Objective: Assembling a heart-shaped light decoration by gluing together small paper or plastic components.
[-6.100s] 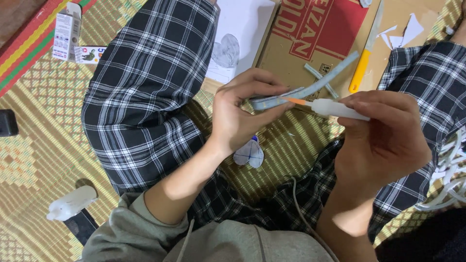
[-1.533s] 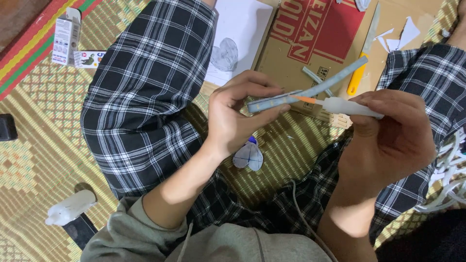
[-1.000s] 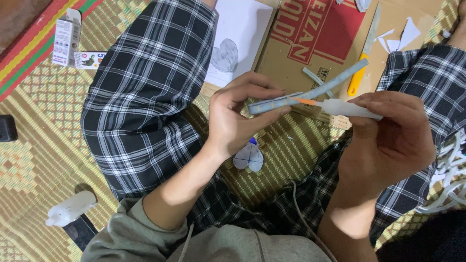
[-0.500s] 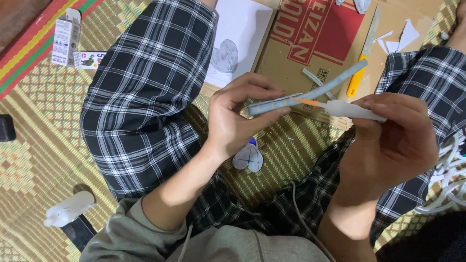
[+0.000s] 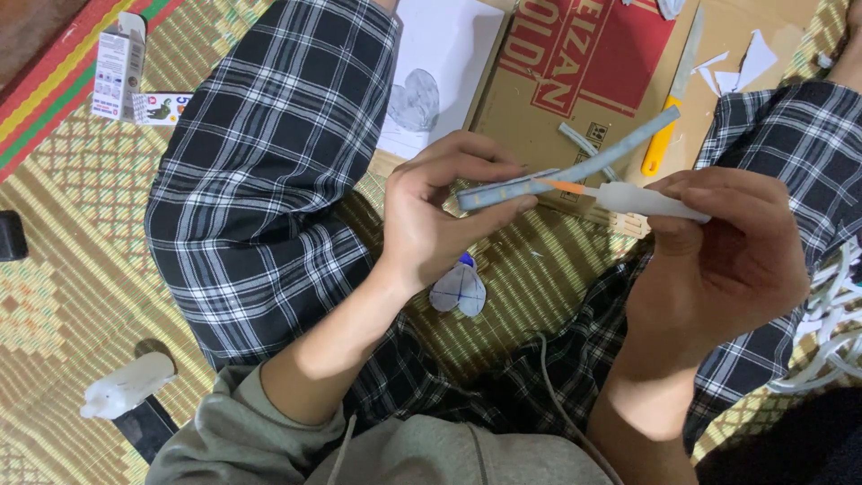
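At the far left one small carton (image 5: pixel 118 63) stands on the woven mat (image 5: pixel 54 296), with one flat printed packet (image 5: pixel 162 108) just beside it. One dark object (image 5: pixel 11 235) sits at the left edge; its kind cannot be told. One white bottle (image 5: pixel 126 384) lies on its side lower down, near the grey sleeve (image 5: pixel 242 431).

One checked trouser leg (image 5: pixel 260 171) crosses the mat. Beyond it lies one white sheet (image 5: pixel 440 72) bearing a grey heart drawing, partly over one flattened cardboard box (image 5: pixel 584 63).

The left hand (image 5: pixel 440 224) is closed around one end of a single pale blue strip (image 5: pixel 566 172), thumb on top, fingers beneath; the strip slants up to the right, in the air above the box edge. Below the hand, one small blue-and-white cutout (image 5: pixel 458 289) lies on the mat between the legs.

The right hand (image 5: pixel 727 260) grips one white tube (image 5: pixel 646 202) with an orange nozzle, the tip touching the strip near its middle.

Behind, one yellow-handled knife (image 5: pixel 673 108) rests on the box, with two white paper scraps (image 5: pixel 750 58) near it. A bundle of white cords (image 5: pixel 835 332) lies at the right edge; their number cannot be counted.
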